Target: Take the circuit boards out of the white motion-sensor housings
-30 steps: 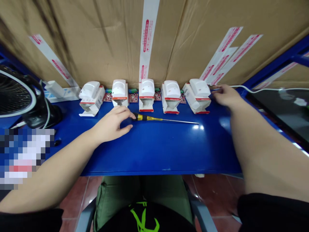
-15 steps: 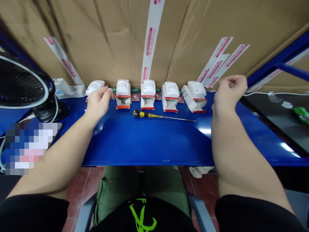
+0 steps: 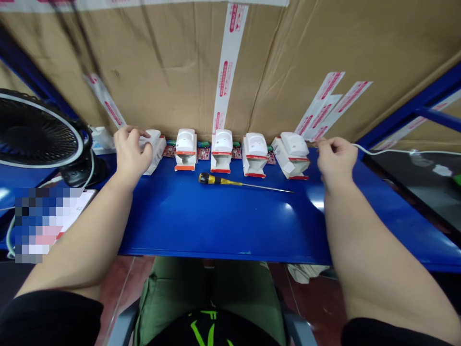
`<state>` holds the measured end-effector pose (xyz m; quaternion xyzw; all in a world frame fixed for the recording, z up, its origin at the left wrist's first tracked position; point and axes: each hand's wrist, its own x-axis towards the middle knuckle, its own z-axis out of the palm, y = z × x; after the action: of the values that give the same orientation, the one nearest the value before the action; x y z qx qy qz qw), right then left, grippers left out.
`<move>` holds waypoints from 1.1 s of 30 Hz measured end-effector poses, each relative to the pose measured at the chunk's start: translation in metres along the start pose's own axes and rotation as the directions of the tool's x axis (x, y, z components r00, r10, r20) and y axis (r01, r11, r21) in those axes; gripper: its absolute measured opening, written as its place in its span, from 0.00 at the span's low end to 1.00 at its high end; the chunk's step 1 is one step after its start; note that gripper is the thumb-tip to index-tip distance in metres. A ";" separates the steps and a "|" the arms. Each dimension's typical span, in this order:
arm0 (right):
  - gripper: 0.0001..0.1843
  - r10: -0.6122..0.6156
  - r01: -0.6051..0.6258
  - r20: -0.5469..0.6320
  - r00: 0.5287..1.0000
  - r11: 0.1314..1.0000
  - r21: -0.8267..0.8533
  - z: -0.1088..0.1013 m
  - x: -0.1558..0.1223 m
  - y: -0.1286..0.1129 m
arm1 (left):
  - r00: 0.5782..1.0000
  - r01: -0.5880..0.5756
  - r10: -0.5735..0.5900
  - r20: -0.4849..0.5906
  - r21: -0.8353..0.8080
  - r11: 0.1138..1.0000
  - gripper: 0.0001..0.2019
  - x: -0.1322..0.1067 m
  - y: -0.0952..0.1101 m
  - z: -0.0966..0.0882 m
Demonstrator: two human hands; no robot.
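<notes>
Several white sensor units in small white-and-red boxes stand in a row at the back of the blue table [image 3: 223, 226]. My left hand [image 3: 130, 153] is closed round the leftmost boxed sensor [image 3: 155, 148]. The other boxed sensors [image 3: 221, 150] stand untouched. My right hand [image 3: 334, 156] is beside the rightmost boxed sensor [image 3: 293, 154], its fingers pinched on a thin white cable [image 3: 382, 152] that runs off to the right. A screwdriver [image 3: 237, 183] with a yellow-and-black handle lies on the table in front of the row.
A black fan [image 3: 39, 137] stands at the left. Cardboard with taped seams [image 3: 223, 72] forms the back wall. Small red circuit boards [image 3: 203, 153] lie behind the boxes. A phone [image 3: 77, 202] lies at the left edge. A dark surface [image 3: 414, 187] lies to the right.
My left hand left the screwdriver, moved left and back, and closed on the leftmost boxed sensor. My right hand rose, then came down beside the rightmost box onto the cable.
</notes>
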<state>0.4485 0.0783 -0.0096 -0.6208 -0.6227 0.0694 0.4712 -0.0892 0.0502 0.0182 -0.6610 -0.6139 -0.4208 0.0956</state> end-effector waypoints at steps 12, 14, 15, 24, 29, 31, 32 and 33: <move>0.18 0.251 -0.236 -0.233 0.940 0.968 0.091 0.005 -0.016 -0.055 | 0.997 0.043 -0.044 0.059 0.028 0.999 0.09 -0.001 -0.017 0.013; 0.18 0.243 -0.226 -0.233 0.942 0.969 0.097 0.005 -0.017 -0.056 | 0.998 0.053 -0.053 0.036 0.020 0.998 0.08 0.000 -0.015 0.009; 0.18 0.237 -0.220 -0.233 0.943 0.971 0.098 0.005 -0.018 -0.057 | 0.998 0.060 -0.060 0.019 0.016 0.998 0.07 0.001 -0.013 0.007; 0.14 0.011 0.008 -0.246 0.969 0.997 0.073 0.008 -0.026 -0.070 | 0.995 -0.027 -0.027 -0.097 -0.522 0.853 0.17 -0.011 0.031 -0.003; 0.12 -0.425 0.419 0.001 0.905 0.892 0.169 0.031 -0.053 -0.098 | 0.846 -0.277 0.511 0.150 -0.696 0.663 0.09 -0.041 0.068 0.008; 0.05 -0.686 0.620 0.136 0.715 0.712 0.329 0.040 -0.068 -0.112 | 0.731 -0.344 0.654 0.193 -0.723 0.599 0.08 -0.051 0.078 0.011; 0.03 -0.751 0.653 0.193 0.631 0.649 0.390 0.045 -0.074 -0.118 | 0.686 -0.359 0.696 0.212 -0.734 0.577 0.08 -0.054 0.082 0.011; 0.06 -0.787 0.660 0.248 0.565 0.611 0.437 0.049 -0.080 -0.123 | 0.654 -0.362 0.720 0.232 -0.740 0.567 0.08 -0.057 0.085 0.012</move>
<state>0.3113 0.0080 0.0063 -0.1979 -0.8905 0.0904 0.3995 -0.0020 -0.0033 0.0055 -0.8987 -0.1901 -0.3566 -0.1703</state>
